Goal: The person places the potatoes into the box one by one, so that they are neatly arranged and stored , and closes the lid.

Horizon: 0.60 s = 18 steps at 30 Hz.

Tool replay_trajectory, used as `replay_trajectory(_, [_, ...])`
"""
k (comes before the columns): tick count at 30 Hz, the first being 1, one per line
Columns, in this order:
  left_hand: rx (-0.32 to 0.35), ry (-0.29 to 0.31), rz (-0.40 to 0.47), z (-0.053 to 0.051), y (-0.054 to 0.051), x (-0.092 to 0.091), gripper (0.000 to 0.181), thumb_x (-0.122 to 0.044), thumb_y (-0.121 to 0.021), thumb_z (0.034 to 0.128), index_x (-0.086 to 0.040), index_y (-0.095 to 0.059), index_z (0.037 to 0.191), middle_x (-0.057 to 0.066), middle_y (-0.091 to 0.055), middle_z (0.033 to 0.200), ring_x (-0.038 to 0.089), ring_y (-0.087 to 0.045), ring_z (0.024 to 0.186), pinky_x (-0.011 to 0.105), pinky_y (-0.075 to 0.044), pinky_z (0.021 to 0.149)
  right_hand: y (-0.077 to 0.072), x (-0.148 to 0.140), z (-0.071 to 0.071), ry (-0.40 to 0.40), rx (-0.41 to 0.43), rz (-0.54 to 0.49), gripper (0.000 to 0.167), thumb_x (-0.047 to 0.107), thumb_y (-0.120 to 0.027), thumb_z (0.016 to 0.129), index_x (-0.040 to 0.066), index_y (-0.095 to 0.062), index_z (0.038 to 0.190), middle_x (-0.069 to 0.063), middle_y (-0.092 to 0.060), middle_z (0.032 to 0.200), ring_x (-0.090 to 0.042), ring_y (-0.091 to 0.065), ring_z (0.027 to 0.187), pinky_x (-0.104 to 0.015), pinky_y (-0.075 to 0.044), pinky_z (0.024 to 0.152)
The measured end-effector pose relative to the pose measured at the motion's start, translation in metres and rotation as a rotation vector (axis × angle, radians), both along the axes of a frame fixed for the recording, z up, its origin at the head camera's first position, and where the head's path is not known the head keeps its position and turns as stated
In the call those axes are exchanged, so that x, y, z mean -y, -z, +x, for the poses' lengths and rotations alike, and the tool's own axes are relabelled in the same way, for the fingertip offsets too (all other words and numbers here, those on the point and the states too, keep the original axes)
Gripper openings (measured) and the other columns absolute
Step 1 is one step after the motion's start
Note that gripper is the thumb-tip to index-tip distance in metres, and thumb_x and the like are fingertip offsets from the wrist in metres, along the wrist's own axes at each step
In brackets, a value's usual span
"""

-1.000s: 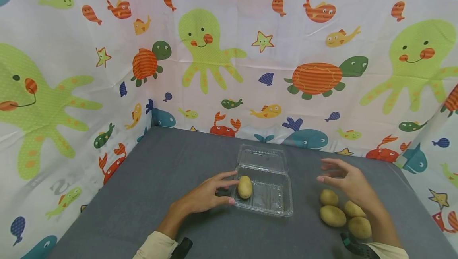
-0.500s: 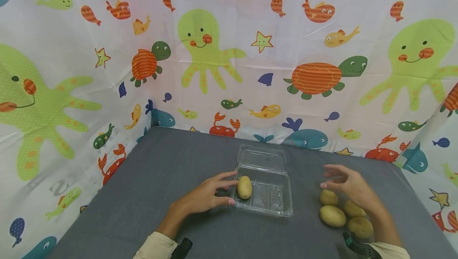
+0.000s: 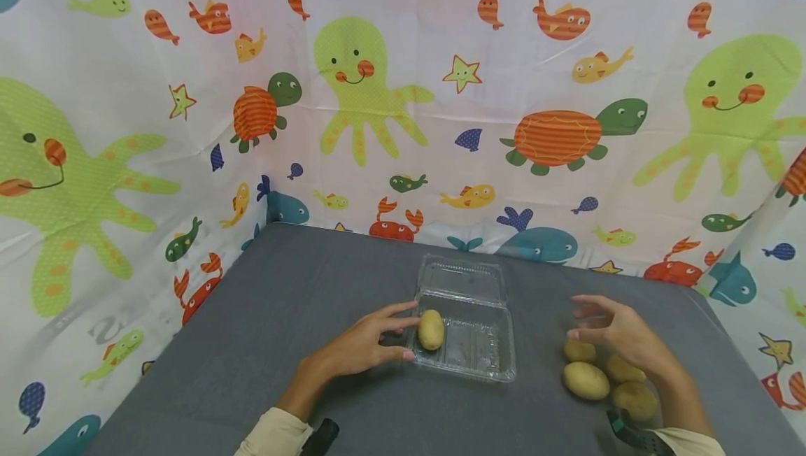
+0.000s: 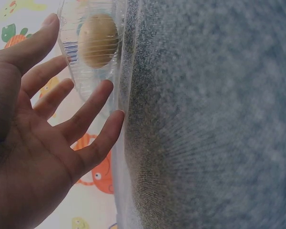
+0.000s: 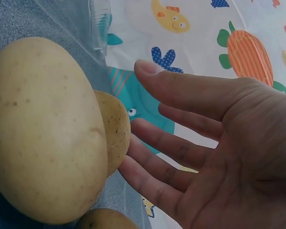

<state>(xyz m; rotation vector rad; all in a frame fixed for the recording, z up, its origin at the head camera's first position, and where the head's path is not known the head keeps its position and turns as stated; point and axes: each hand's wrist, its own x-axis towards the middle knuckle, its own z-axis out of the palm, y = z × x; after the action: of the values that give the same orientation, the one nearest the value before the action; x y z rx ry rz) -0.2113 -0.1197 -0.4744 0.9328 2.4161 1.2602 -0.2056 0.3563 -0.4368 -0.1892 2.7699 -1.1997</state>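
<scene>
A clear plastic clamshell box lies with its lid folded back, one yellow potato at its left inside. At the box's left side my left hand has its fingers spread; contact with the wall is hard to tell. The left wrist view shows the potato through the clear wall, beyond the fingers. To the right, several potatoes sit in a cluster. My right hand hovers by the farthest potato, thumb and fingers apart. In the right wrist view, that hand holds nothing.
A dark grey cloth covers the table. Behind and at both sides hangs a white curtain printed with sea animals. The raised lid stands toward the curtain. Dark bands circle both wrists.
My right hand has lowered slightly toward the farthest potato and now covers a bit of it. The left hand, box and potatoes have stayed in place.
</scene>
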Motion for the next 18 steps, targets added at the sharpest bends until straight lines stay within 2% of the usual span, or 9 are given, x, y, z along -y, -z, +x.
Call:
replay_trajectory(6, [-0.002,-0.004,-0.009,0.0008,-0.0004,-0.0004,0.062,-0.036,-0.076,0.0998,-0.017,-0.056,0.155,0.001,-0.032,0.173,0.029,-0.061,0.136,0.056,-0.051,0.111,0.0037,-0.0038,-0.0013,-0.029,0.023,-0.02,0.074,0.018,-0.084,0.093,-0.008,-0.048,0.152,-0.033,-0.064,0.134,-0.045,-0.07,0.116,-0.045,-0.063,0.085])
replay_trajectory(9, [-0.002,0.0,-0.004,0.0004,-0.0001,-0.0008,0.062,-0.035,-0.076,0.1001,-0.016,-0.056,0.155,0.002,-0.032,0.173,0.03,-0.061,0.136,0.057,-0.051,0.11,0.0034,-0.004,-0.0003,-0.04,0.032,-0.032,0.075,0.018,-0.084,0.093,-0.009,-0.047,0.152,-0.035,-0.063,0.134,-0.046,-0.069,0.117,-0.047,-0.063,0.086])
replay_trajectory(18, [-0.001,0.006,0.0,-0.0007,0.0,-0.0004,0.062,-0.036,-0.076,0.1003,-0.016,-0.056,0.156,0.002,-0.032,0.174,0.031,-0.061,0.137,0.057,-0.05,0.111,0.0048,-0.0095,-0.0001,-0.062,0.065,-0.019,0.078,0.017,-0.086,0.089,-0.01,-0.047,0.151,-0.032,-0.066,0.131,-0.046,-0.068,0.118,-0.044,-0.062,0.085])
